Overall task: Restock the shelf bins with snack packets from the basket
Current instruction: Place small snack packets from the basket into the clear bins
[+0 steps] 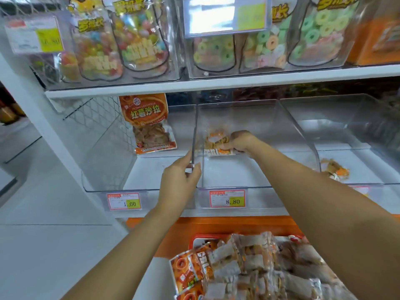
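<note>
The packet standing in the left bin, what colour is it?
The packet is mostly orange, clear below; best seen in head view.

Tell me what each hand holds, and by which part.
Right hand pinches a snack packet by its right edge, inside the middle bin. Left hand grips the clear bin wall near its front end.

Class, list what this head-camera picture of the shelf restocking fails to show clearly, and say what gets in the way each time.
1. Snack packet in the middle bin: head view, right hand covers part, print blurred.
2. Basket: head view, packets, right forearm and bottom edge hide all but a red corner.
3. Upper price label: head view, glare washes out its text.
</note>
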The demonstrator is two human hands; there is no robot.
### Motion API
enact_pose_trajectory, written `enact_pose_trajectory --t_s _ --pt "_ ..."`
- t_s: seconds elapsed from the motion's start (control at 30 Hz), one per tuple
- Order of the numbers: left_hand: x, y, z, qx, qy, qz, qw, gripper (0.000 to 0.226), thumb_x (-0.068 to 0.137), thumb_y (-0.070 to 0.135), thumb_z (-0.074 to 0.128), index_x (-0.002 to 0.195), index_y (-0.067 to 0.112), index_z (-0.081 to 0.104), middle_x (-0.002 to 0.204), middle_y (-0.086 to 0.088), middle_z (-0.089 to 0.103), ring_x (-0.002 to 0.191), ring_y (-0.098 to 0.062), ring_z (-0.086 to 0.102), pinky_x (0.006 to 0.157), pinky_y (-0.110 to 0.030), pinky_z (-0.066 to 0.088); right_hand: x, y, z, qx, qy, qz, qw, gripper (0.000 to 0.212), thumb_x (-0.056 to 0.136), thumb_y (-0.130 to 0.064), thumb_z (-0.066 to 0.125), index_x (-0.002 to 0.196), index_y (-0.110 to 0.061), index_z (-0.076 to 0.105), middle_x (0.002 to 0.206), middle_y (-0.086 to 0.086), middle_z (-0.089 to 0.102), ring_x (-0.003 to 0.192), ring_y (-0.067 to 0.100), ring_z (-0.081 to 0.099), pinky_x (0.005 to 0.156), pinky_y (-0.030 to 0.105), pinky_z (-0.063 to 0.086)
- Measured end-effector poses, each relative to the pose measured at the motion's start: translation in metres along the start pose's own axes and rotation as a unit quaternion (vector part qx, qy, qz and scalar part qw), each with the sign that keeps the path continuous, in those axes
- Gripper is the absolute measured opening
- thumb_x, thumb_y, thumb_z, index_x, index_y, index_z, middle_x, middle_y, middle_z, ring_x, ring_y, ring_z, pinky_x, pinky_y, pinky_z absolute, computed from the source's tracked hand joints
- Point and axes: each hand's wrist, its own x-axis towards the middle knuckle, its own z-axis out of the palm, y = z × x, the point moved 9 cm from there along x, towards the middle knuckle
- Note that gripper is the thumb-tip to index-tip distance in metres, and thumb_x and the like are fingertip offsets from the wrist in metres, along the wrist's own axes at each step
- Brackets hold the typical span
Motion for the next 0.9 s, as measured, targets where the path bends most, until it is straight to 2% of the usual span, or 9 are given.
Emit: enact_pose_trajectory --t_s 0.1,0.17,0.33,0.43,0.5,0.67,0.73,0.8,0.9 --pt "0.001 0.001 0.003 -0.014 -0.008 0.002 1.000 0.039 0.095 0.020 0.053 0.134 0.021 0.054 0.101 0.003 0.064 0.080 -0.016 0.064 0.075 -0.021 0.048 0.012 0.001 0.011 -0.135 0.009 -0.011 0.991 0.032 0.079 -0.032 0.077 0.085 -0.008 0.057 0.090 0.009 0.060 0.085 0.022 0.056 0.069 0.024 0.042" --pt "0.001 0.000 0.004 -0.015 -0.009 0.005 1.000 0.039 0.095 0.019 0.054 0.133 0.020 0.055 0.099 0.004 0.062 0.087 -0.017 0.064 0.077 -0.022 0.049 0.015 0.002 0.009 -0.226 0.039 -0.003 0.973 0.038 0.078 -0.036 0.076 0.078 -0.005 0.055 0.085 0.008 0.059 0.085 0.025 0.057 0.058 0.022 0.040" --pt "0.001 0.000 0.002 -0.017 -0.013 0.017 1.000 0.039 0.095 0.019 0.053 0.134 0.019 0.055 0.102 0.001 0.066 0.092 -0.014 0.061 0.082 -0.028 0.052 0.023 -0.002 0.009 -0.269 0.052 0.018 0.961 0.042 0.076 -0.042 0.077 0.080 -0.008 0.052 0.068 0.002 0.049 0.076 0.023 0.053 0.069 0.026 0.041" --pt "0.005 -0.003 0.002 -0.014 -0.014 0.013 1.000 0.040 0.095 0.021 0.053 0.135 0.020 0.054 0.102 0.001 0.065 0.084 -0.010 0.060 0.078 -0.021 0.051 0.025 -0.004 0.015 -0.253 0.044 0.012 0.967 0.038 0.076 -0.037 0.077 0.066 -0.012 0.050 0.073 0.004 0.058 0.075 0.021 0.057 0.067 0.025 0.042" --pt "0.006 -0.003 0.001 -0.013 -0.022 0.008 1.000 0.040 0.095 0.022 0.054 0.134 0.022 0.055 0.097 0.003 0.065 0.077 -0.007 0.059 0.074 -0.016 0.048 0.025 0.000 0.016 -0.225 0.041 0.010 0.974 0.036 0.076 -0.036 0.077 0.065 -0.014 0.051 0.077 0.005 0.062 0.073 0.020 0.058 0.064 0.025 0.045" --pt "0.007 -0.003 -0.001 0.007 -0.027 0.016 0.999 0.040 0.095 0.024 0.054 0.134 0.024 0.053 0.100 0.002 0.067 0.069 -0.001 0.058 0.067 -0.007 0.043 0.006 -0.011 0.008 -0.218 0.037 0.004 0.975 0.040 0.080 -0.043 0.072 0.066 -0.013 0.049 0.063 0.002 0.052 0.057 0.014 0.049 0.050 0.025 0.037" --pt "0.006 0.002 -0.001 0.031 -0.043 0.035 0.998 0.041 0.095 0.025 0.053 0.136 0.024 0.051 0.103 -0.001 0.066 0.080 -0.011 0.062 0.073 -0.015 0.048 -0.009 -0.018 -0.002 -0.224 0.062 -0.006 0.973 0.035 0.087 -0.033 0.066 0.065 -0.012 0.048 0.063 0.003 0.050 0.056 0.015 0.048 0.051 0.025 0.036" --pt "0.005 0.006 0.001 0.109 -0.072 0.067 0.989 0.044 0.095 0.031 0.051 0.139 0.023 0.046 0.114 -0.005 0.064 0.099 -0.021 0.062 0.084 -0.030 0.051 -0.032 -0.023 -0.013 -0.183 0.077 -0.034 0.979 0.026 0.090 -0.018 0.058 0.069 -0.004 0.053 0.070 0.007 0.053 0.065 0.020 0.052 0.062 0.025 0.039" --pt "0.004 0.008 -0.004 0.225 -0.098 0.074 0.967 0.045 0.095 0.043 0.047 0.135 0.022 0.052 0.121 -0.005 0.063 0.106 -0.022 0.060 0.084 -0.033 0.049 -0.090 -0.034 -0.025 -0.083 0.072 -0.127 0.986 0.028 0.088 -0.021 0.065 0.077 0.004 0.064 0.068 0.006 0.056 0.063 0.015 0.051 0.063 0.027 0.042"
